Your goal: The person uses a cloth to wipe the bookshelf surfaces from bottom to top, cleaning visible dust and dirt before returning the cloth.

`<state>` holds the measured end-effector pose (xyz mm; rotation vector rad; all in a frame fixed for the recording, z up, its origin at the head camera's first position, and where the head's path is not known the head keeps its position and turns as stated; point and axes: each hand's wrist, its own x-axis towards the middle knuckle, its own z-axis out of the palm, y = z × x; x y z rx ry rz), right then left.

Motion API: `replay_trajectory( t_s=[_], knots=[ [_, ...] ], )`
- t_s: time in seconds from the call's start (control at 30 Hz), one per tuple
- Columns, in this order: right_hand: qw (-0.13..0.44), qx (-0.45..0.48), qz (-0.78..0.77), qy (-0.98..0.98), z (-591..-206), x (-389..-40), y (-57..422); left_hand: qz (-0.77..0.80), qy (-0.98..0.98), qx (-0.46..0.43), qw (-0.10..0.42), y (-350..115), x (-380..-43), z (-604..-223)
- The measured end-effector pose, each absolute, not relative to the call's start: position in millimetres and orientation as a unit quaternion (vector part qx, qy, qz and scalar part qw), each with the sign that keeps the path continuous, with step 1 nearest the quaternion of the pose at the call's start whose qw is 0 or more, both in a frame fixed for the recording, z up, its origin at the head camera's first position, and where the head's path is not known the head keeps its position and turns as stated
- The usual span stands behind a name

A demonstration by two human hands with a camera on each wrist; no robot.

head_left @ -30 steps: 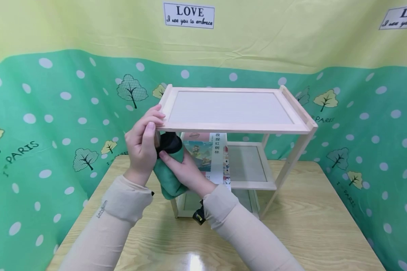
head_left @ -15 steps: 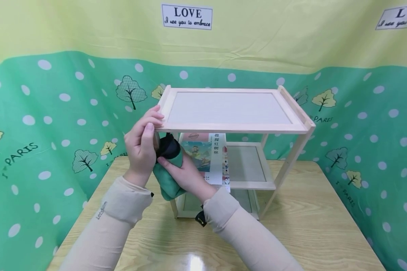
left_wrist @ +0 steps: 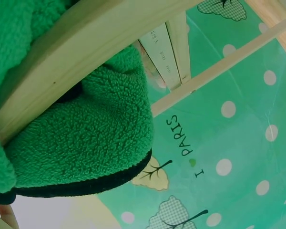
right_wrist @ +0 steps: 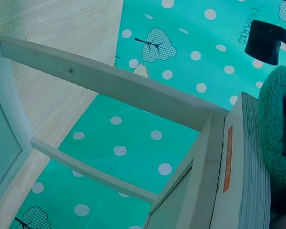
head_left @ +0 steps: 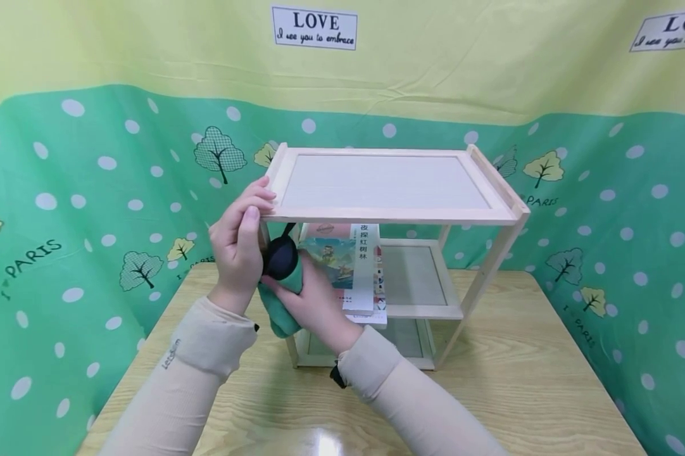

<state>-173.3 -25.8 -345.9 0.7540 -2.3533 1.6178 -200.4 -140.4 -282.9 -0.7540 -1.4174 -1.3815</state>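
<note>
In the head view my left hand [head_left: 237, 244] grips the front left corner of a pale wooden shelf unit [head_left: 385, 216], fingers over its top edge. Just below it my right hand [head_left: 314, 301] holds a green plush cloth [head_left: 285, 320] against the front left post. A rounded black part [head_left: 281, 256] with a narrow strap shows at the cloth's upper end. The left wrist view shows the plush cloth [left_wrist: 100, 129], edged in black, on both sides of the wooden post [left_wrist: 81, 52]. My right fingers are mostly hidden behind the cloth.
A stack of books [head_left: 342, 272] lies on the middle shelf, close to my right hand. The unit stands on a wood-grain table [head_left: 508, 367]. A green and yellow patterned curtain [head_left: 92, 190] surrounds the table at the back and sides.
My right hand has turned and shifted slightly, and the black part of the cloth has dropped a little along the post. My left hand stays at the shelf corner.
</note>
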Motion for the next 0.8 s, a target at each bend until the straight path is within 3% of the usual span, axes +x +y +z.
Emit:
replay_trajectory(
  t_s=[0.3, 0.67, 0.8],
  knots=[
    [0.138, 0.257, 0.500, -0.815, -351, -167, -26, -0.568, -0.583, -0.311, 0.490, -140, -200, -283],
    [-0.030, 0.347, 0.525, -0.777, -343, -172, 0, -0.572, -0.579, -0.315, 0.487, -139, -201, -285],
    [-0.033, 0.335, 0.522, -0.784, -340, -172, 2, -0.572, -0.582, -0.309, 0.489, -140, -201, -284]
  ],
)
